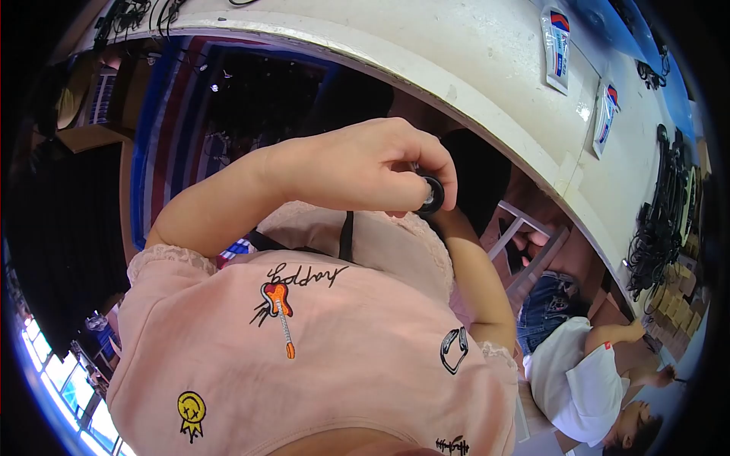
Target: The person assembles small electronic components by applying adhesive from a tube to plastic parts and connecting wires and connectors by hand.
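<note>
My left hand [372,169] is raised in front of my lap, below the edge of the white table. Its thumb and fingers are closed on a small black round object [433,194] with a ring-like end; its exact kind does not show. My right forearm [480,281] comes up from the lower right and ends behind the left hand. The right hand's fingers are hidden there, so whether it also holds the black object cannot be made out.
On the white table [426,45] lie two white, blue and red tubes, one farther [557,52] and one nearer [605,120]. Black cables [655,216] are bundled at right, near small cardboard boxes [677,308]. A white-shirted co-worker [570,380] sits at lower right. A metal stool frame [525,247] stands under the table.
</note>
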`<state>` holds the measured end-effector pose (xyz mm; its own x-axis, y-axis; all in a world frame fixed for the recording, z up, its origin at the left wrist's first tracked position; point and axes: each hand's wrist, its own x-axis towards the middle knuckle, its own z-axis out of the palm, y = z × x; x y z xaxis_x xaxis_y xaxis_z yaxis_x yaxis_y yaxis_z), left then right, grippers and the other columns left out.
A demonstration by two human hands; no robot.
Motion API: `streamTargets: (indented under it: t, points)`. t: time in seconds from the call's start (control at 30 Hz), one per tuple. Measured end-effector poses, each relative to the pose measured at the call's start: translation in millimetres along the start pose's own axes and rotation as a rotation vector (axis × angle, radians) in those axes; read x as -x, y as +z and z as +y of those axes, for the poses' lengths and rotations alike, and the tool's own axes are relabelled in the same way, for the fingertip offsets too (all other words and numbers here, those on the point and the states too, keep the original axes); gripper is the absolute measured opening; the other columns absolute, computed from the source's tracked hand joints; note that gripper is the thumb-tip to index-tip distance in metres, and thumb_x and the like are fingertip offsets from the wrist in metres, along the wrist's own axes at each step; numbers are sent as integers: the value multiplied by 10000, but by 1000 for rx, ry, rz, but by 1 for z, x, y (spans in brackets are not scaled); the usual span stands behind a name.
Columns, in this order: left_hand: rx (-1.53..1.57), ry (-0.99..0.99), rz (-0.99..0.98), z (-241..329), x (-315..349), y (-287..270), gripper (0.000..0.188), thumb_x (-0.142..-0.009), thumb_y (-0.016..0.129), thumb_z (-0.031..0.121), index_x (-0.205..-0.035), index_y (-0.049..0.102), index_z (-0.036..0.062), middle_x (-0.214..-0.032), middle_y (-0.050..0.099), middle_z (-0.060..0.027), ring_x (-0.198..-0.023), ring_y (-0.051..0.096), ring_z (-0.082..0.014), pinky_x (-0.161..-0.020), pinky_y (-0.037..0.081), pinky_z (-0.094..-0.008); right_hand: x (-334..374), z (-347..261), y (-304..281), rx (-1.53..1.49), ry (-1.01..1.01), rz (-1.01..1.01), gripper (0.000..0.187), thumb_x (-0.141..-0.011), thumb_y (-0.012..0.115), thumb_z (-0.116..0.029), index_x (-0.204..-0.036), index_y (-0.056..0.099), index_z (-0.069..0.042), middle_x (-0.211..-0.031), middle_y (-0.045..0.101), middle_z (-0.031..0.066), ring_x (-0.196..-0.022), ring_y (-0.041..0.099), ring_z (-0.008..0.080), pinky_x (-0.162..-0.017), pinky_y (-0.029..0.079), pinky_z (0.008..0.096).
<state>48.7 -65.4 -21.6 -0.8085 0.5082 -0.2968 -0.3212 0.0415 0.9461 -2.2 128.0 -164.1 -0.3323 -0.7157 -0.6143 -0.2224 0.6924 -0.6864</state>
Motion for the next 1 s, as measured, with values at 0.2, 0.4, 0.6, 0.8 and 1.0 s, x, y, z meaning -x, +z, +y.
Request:
streamTargets:
  t: [0.2,0.4,0.6,0.8,1.0]
  points:
    - [42,75,-38,-1,-2,2,329,-735,461,25,-1042,573,-14,-961,522,-65,-812,550,-130,-718,473,-223,7,-2,-10,-15,47,4,246,-818,532,-216,-987,606,-53,-940,629,168,-866,616,299,-752,478,356]
    - [-75,251,69,9,-2,-5,390,-748,628,-17,-1127,538,-8,-1025,552,-80,-945,538,-133,-784,459,-233,32,-19,-22,42,44,120,243,-817,536,-217,-980,612,-53,-929,631,166,-858,616,301,-751,478,360]
    - [438,517,135,-16,8,-13,348,-820,621,202,-1085,490,19,-825,530,-29,-719,499,-86,-659,414,-213,96,-116,-118,-167,-346,203,117,-802,593,-65,-898,642,-18,-720,628,96,-652,605,139,-584,479,257]
    - [323,638,145,-11,12,-24,357,-806,575,31,-1146,464,39,-946,458,9,-778,471,-45,-714,408,-183,-14,-151,-207,284,-497,873,203,-796,612,-182,-953,620,-53,-846,633,111,-704,599,236,-650,463,322]
    - [273,641,236,-25,16,-37,391,-867,536,120,-1226,404,39,-906,496,-7,-794,483,-58,-719,407,-191,-89,-175,-219,726,-338,969,253,-778,608,-336,-899,670,-123,-893,617,89,-880,586,274,-759,458,378]
